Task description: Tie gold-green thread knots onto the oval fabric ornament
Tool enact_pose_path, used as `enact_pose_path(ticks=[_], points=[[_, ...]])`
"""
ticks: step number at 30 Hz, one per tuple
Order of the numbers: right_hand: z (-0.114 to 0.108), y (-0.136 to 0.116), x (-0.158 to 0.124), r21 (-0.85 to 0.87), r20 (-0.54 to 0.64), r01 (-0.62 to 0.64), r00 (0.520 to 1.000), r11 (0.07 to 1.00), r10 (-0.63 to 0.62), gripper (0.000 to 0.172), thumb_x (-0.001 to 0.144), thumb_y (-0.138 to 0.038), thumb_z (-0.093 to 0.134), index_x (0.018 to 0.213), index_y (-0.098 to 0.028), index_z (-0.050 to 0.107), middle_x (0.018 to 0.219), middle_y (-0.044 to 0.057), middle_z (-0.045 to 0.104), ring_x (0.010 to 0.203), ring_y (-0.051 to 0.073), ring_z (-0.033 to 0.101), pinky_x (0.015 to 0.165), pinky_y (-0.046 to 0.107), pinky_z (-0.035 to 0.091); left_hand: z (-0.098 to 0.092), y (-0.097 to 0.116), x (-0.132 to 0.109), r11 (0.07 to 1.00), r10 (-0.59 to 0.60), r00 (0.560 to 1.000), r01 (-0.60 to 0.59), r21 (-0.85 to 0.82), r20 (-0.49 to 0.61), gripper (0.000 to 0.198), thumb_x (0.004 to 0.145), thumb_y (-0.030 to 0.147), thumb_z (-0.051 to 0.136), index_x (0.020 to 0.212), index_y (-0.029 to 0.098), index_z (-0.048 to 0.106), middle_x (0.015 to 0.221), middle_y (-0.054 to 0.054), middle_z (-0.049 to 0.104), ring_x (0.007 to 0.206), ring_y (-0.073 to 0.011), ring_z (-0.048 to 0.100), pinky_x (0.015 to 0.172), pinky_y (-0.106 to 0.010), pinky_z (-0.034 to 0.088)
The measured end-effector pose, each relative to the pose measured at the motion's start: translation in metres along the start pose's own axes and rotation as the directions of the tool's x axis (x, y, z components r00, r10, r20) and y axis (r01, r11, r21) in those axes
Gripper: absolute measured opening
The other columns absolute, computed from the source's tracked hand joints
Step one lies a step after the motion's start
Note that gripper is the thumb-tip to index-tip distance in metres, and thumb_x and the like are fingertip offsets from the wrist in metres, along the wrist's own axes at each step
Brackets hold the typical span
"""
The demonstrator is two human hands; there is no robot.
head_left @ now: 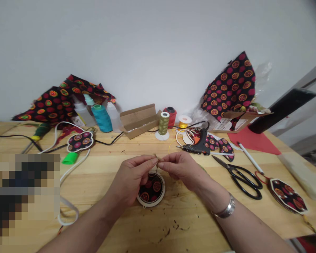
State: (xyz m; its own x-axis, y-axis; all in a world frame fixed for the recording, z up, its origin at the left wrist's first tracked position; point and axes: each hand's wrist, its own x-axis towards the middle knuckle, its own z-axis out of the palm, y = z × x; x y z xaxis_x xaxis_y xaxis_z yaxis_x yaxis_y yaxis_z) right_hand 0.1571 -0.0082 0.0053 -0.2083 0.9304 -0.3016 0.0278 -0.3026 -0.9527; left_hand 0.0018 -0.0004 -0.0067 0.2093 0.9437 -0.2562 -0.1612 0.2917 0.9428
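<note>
My left hand [133, 177] and my right hand [180, 168] meet above the middle of the wooden table [116, 196]. Both pinch a thin tan string [157, 159] between thumb and fingers, the fingertips almost touching. Under the hands lies a round ornament [152, 189] with a white rim and black fabric with red and orange dots. My left palm partly hides it. The string seems to run down to the ornament. A silver watch sits on my right wrist.
Black scissors [242, 175] and a black glue gun [197, 146] lie right of my hands. An octagonal fabric piece [288, 195] sits far right. Thread spools [163, 123], bottles [83, 112], cardboard [138, 120], patterned fabric [230, 86] and a white cable [71, 168] line the back and left.
</note>
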Motion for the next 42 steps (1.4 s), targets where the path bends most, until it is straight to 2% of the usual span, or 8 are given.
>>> enact_pose_path(ticks=[9,15,42], points=[[-0.0020,0.0012,0.0014,-0.013,-0.031,0.008,0.999,1.000,-0.008,0.022,0.065,-0.036,0.068,0.064,-0.016,0.061,0.046,-0.007,0.041,0.039,0.004,0.025,0.041,0.023,0.013,0.0010,0.0029,-0.0005,0.995,-0.054,0.999,0.054,-0.082,0.010,0.015,0.064,0.029,0.071,0.066,0.014,0.069,0.042,0.008,0.035,0.040,-0.0040,0.024,0.037,-0.017,0.021],[-0.0020,0.0005,-0.0001,-0.022,-0.011,0.009,1.000,1.000,-0.010,0.023,0.067,-0.038,0.067,0.064,-0.016,0.061,0.045,-0.008,0.039,0.039,0.004,0.024,0.041,0.024,0.013,0.0015,0.0056,0.0001,0.987,-0.078,0.996,0.084,-0.137,0.045,0.013,0.064,0.026,0.071,0.064,0.014,0.067,0.042,0.009,0.033,0.040,-0.0033,0.023,0.038,-0.016,0.020],[-0.0029,0.0019,0.0008,-0.036,-0.020,0.003,1.000,0.999,-0.004,0.023,0.067,-0.037,0.067,0.067,-0.014,0.063,0.044,-0.008,0.039,0.038,0.004,0.025,0.040,0.023,0.013,0.0017,0.0062,-0.0003,0.985,-0.094,0.994,0.101,-0.143,0.052,0.013,0.065,0.025,0.071,0.063,0.013,0.066,0.042,0.009,0.029,0.041,-0.0036,0.020,0.037,-0.016,0.018]])
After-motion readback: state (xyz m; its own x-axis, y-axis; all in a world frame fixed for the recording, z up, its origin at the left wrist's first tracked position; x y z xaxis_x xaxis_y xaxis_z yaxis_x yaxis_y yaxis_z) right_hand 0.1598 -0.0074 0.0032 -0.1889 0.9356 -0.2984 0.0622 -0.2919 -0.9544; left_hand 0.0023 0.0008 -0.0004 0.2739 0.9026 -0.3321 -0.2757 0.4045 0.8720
